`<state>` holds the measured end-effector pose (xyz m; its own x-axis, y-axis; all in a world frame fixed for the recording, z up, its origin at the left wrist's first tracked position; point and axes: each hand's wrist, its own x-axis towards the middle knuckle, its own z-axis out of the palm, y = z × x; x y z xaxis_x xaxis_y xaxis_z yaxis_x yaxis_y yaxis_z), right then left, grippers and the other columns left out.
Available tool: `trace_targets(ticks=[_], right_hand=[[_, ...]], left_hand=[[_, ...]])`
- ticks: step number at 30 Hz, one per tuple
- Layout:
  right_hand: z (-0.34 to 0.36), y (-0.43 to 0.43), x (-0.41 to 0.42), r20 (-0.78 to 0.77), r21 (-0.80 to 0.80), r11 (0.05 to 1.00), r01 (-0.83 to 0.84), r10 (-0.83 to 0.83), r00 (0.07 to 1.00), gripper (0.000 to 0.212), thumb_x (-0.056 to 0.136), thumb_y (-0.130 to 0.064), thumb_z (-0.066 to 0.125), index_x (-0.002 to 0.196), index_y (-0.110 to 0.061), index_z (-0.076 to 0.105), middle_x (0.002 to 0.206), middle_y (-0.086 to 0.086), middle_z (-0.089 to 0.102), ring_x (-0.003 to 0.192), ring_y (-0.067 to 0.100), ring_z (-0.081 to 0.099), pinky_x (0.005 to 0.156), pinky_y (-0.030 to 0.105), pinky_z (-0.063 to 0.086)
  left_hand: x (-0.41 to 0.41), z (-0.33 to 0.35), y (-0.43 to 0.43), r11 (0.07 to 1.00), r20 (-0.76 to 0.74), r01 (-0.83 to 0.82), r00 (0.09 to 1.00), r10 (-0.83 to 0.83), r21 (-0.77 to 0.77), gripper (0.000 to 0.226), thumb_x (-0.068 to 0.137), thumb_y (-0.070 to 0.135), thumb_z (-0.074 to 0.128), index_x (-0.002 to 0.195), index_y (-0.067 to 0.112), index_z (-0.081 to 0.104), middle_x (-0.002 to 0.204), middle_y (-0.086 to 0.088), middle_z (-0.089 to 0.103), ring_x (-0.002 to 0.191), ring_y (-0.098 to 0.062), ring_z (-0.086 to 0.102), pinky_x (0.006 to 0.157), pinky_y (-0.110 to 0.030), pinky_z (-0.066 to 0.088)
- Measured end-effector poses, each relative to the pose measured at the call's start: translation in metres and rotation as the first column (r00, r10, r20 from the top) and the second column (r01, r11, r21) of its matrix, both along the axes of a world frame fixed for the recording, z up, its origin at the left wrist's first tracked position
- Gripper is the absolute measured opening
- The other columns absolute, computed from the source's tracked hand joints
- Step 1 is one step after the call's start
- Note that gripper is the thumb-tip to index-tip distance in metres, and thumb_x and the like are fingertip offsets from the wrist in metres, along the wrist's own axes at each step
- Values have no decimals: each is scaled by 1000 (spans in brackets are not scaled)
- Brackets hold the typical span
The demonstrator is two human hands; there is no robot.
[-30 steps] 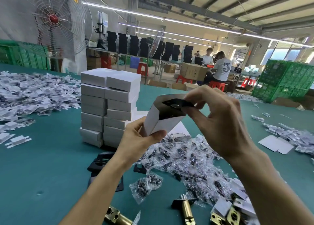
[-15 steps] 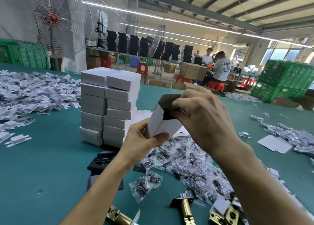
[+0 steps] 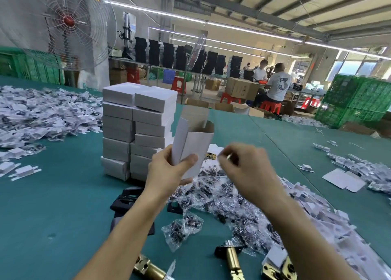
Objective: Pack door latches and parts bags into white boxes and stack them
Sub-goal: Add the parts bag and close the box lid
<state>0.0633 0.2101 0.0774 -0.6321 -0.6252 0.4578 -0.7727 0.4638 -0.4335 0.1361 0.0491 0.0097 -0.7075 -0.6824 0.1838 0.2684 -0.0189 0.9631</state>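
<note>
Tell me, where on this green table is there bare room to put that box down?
The widest bare stretch of table lies front left, bordered by the stack of white boxes, the black plates and the white heap at far left. Another runs far right, beyond the open box. Front right is crowded with parts bags and latches.

Matt white card box (image 3: 196,145); crinkly clear plastic bags (image 3: 222,197); shiny brass-look latches (image 3: 231,258); tabletop (image 3: 53,205) probably felt
</note>
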Motion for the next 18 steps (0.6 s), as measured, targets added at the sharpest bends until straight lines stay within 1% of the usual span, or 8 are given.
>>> trace_targets(ticks=[1, 3, 6, 9, 12, 14, 16, 18], right_hand=[[-12, -3, 2, 54, 176, 984, -29, 20, 998, 12, 93, -25, 61, 91, -18, 71, 85, -3, 71, 76, 17, 66, 73, 45, 58], [-38, -10, 8, 135, 468, 877, -110, 52, 989, 14, 91, -28, 63, 99, -20, 70, 97, 0, 71, 88, 19, 67, 81, 42, 57], [-71, -19, 15, 182, 594, 787, -166, 69, 981, 37, 88, -34, 69, 120, -19, 62, 116, 4, 66, 106, 22, 62, 90, 39, 53], [-91, -23, 13, 277, 549, 812, -199, 49, 960, 46, 84, -33, 75, 123, -17, 56, 118, 4, 59, 105, 19, 56, 87, 32, 49], [-94, -21, 9, 419, 424, 878, -223, 28, 907, 41, 80, -24, 79, 115, -18, 59, 95, -1, 60, 82, 13, 56, 62, 17, 43], [-90, -17, 6, 385, 390, 895, -215, 54, 921, 29, 81, -19, 77, 108, -18, 66, 78, -9, 56, 70, 7, 54, 52, 9, 36], [-79, -11, 3, 341, 343, 920, -191, 68, 938, 18, 84, -20, 75, 102, -18, 73, 73, -14, 56, 65, 1, 53, 54, 8, 39], [-61, -3, -1, 322, 232, 958, -166, 86, 943, 10, 89, -21, 72, 98, -18, 76, 78, -13, 64, 67, 1, 58, 62, 12, 46]], left_hand=[[0, 0, 0, 1000, -7, -14, 1000, 14, -1, 27, 80, 23, 83, 104, 24, 69, 101, -1, 72, 86, -18, 74, 62, -36, 63], [0, 1, 1, 1000, -23, -19, 1000, 19, -8, 25, 82, 21, 82, 103, 24, 68, 100, -1, 72, 86, -19, 73, 60, -36, 62], [-1, 3, 3, 1000, -44, 3, 999, -3, -2, 24, 82, 20, 81, 102, 25, 69, 98, 1, 73, 85, -16, 73, 60, -35, 62], [0, 3, 4, 1000, -52, 6, 999, -5, 10, 28, 82, 19, 81, 108, 22, 69, 101, -2, 73, 88, -18, 73, 61, -36, 62], [1, 4, 5, 998, -86, 27, 996, -22, 58, 33, 78, 22, 83, 108, 20, 70, 101, -3, 73, 87, -19, 74, 61, -39, 62], [3, 5, 6, 995, -110, 55, 993, -46, 83, 40, 68, 30, 85, 105, 21, 72, 96, -1, 75, 87, -19, 74, 61, -41, 62], [3, 6, 6, 993, -123, 72, 991, -60, 90, 46, 60, 32, 86, 102, 19, 73, 92, 1, 76, 85, -20, 75, 61, -41, 62], [3, 5, 6, 994, -123, 69, 991, -59, 79, 47, 58, 28, 88, 101, 17, 73, 90, 1, 77, 82, -20, 75, 60, -40, 62]])
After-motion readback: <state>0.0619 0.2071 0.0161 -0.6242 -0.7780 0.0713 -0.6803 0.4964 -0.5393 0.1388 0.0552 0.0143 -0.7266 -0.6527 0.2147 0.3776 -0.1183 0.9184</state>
